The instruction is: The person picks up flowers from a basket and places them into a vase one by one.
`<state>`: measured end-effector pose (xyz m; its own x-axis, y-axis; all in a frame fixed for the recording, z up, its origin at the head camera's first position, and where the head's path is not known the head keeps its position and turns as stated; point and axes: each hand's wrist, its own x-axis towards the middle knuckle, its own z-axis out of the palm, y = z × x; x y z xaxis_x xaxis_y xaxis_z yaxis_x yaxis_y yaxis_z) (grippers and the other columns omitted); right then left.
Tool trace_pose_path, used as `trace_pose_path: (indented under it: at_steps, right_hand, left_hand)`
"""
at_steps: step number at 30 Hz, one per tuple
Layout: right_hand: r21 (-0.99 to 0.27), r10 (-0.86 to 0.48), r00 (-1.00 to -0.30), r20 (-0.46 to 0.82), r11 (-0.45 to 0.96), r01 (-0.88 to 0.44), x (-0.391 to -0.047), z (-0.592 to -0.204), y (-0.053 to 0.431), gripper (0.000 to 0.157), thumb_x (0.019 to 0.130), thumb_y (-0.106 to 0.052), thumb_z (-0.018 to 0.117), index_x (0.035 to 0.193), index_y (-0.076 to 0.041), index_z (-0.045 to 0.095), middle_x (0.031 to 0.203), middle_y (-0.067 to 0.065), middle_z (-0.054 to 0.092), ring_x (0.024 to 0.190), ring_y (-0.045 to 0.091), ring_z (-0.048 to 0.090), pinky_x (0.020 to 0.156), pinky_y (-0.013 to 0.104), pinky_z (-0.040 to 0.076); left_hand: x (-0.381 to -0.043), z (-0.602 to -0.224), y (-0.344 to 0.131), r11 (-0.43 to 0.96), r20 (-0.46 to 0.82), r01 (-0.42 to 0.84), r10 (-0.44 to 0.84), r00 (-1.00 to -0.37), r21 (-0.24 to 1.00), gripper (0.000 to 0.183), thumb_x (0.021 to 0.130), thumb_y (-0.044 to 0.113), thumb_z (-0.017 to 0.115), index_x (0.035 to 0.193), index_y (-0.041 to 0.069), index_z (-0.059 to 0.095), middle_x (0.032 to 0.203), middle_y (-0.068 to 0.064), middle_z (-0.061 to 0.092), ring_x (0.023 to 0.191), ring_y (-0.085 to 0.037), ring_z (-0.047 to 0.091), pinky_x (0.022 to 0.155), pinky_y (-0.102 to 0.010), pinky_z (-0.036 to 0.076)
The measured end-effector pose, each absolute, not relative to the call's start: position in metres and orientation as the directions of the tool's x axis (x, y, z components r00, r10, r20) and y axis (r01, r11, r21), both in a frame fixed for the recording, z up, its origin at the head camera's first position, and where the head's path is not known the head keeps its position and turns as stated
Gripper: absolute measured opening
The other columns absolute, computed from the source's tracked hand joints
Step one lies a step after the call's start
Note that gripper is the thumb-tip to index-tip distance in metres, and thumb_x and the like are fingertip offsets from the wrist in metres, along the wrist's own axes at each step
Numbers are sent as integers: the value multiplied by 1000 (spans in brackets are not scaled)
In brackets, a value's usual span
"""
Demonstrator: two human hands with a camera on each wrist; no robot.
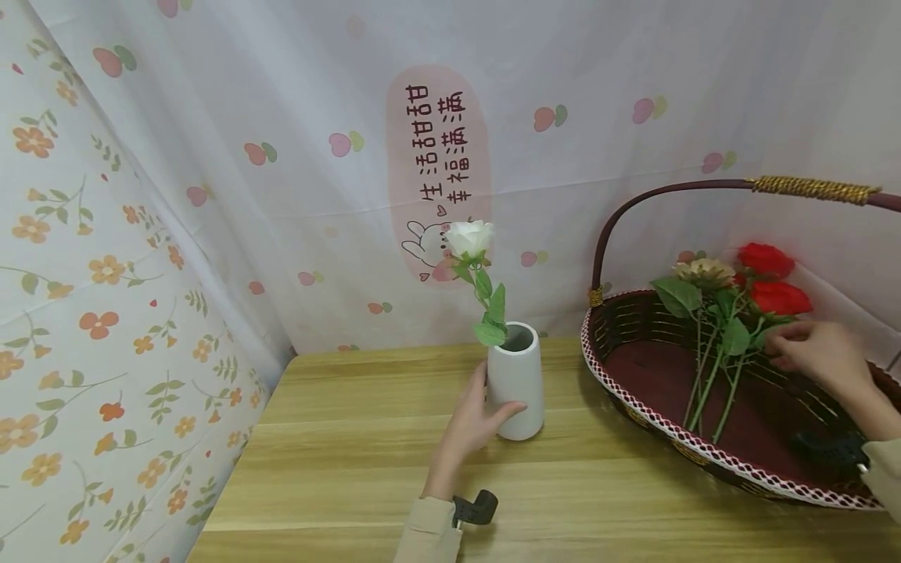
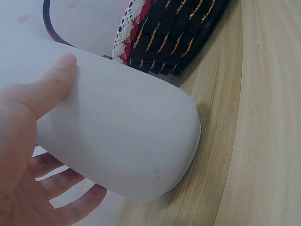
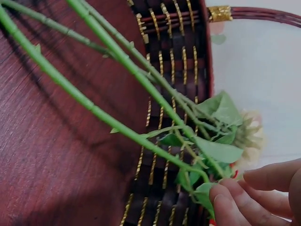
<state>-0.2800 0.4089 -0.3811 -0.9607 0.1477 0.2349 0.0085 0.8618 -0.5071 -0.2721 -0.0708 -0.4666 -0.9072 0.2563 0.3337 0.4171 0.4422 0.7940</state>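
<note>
A white vase (image 1: 516,391) stands on the wooden table with one white rose (image 1: 470,239) in it, its bloom leaning left above the mouth. My left hand (image 1: 473,422) holds the vase from its left side, the thumb (image 2: 59,80) across the near face and the other fingers round the back. Over the basket, my right hand (image 1: 820,356) is beside the flowers, its loosely bent fingers (image 3: 235,202) at the leaves and upper stems. Two red roses (image 1: 781,297) and a pale yellowish flower (image 1: 706,274) lie there, their green stems (image 3: 127,61) pointing toward me.
The dark woven basket (image 1: 655,426) has a white-and-red lace rim and a tall arched handle (image 1: 676,188) with gold wrapping. Behind the table (image 1: 338,453) hangs a printed curtain (image 1: 296,94); a floral cloth (image 1: 105,336) covers the left side.
</note>
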Motion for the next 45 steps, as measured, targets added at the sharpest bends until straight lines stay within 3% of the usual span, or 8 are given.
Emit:
trace_pose_path:
  at_steps: [5, 16, 20, 22, 25, 27, 34, 45]
  right_hand:
    - [-458, 137, -969, 207, 888, 28, -283, -388, 416, 38, 90, -23, 51, 100, 13, 61, 61, 9, 65, 53, 20, 61, 61, 51, 44]
    - [-556, 105, -983, 152, 831, 3, -289, -399, 417, 45, 92, -26, 53, 105, 17, 57, 71, 16, 67, 55, 18, 64, 52, 31, 49]
    - [-585, 85, -986, 143, 811, -15, -289, -402, 419, 49, 92, -30, 53, 108, 16, 57, 74, 16, 68, 58, 18, 65, 70, 37, 49]
    - [-596, 82, -988, 131, 803, -12, -290, -404, 420, 50, 93, -30, 52, 109, 17, 56, 73, 16, 68, 58, 19, 65, 71, 42, 49]
    - [-595, 85, -989, 120, 804, -3, -292, -407, 421, 51, 93, -30, 52, 109, 18, 55, 71, 15, 68, 58, 19, 65, 68, 38, 48]
    - [-623, 92, -990, 109, 782, 4, -293, -409, 420, 51, 93, -29, 52, 110, 19, 53, 72, 16, 68, 58, 18, 65, 53, 29, 50]
    - [-759, 82, -994, 75, 651, -4, -298, -415, 417, 51, 92, -23, 52, 112, 25, 46, 77, 22, 66, 59, 14, 65, 55, 32, 53]
    - [-749, 115, -992, 44, 661, 44, -303, -419, 417, 50, 91, -20, 51, 114, 24, 47, 75, 20, 67, 62, 19, 66, 56, 32, 53]
  left_hand:
    - [-272, -467, -70, 445, 332, 414, 253, -909, 794, 86, 75, 55, 66, 143, 25, 22, 137, 6, 38, 122, -11, 40, 97, -35, 37]
    - [-272, -466, -71, 440, 323, 406, 254, -912, 801, 88, 75, 53, 67, 143, 21, 22, 138, 5, 36, 122, -11, 39, 96, -35, 39]
    - [-272, -466, -71, 438, 331, 415, 258, -908, 798, 86, 75, 53, 67, 143, 21, 23, 137, 5, 38, 121, -11, 40, 96, -34, 39]
    - [-273, -466, -71, 433, 335, 420, 262, -905, 797, 86, 75, 53, 67, 142, 21, 24, 135, 5, 38, 120, -11, 41, 96, -35, 39]
    - [-273, -467, -71, 431, 335, 421, 264, -904, 798, 85, 75, 53, 67, 142, 21, 24, 135, 6, 39, 120, -11, 41, 96, -35, 39]
    - [-273, -467, -71, 429, 333, 418, 262, -906, 800, 85, 75, 53, 67, 142, 22, 24, 135, 6, 39, 120, -11, 41, 96, -35, 39]
    - [-272, -466, -71, 433, 327, 412, 259, -909, 802, 85, 75, 54, 66, 142, 22, 24, 135, 6, 38, 120, -10, 40, 95, -35, 39]
    - [-270, -464, -70, 416, 363, 448, 270, -892, 791, 82, 77, 48, 69, 141, 20, 26, 131, 3, 42, 117, -11, 44, 91, -34, 43]
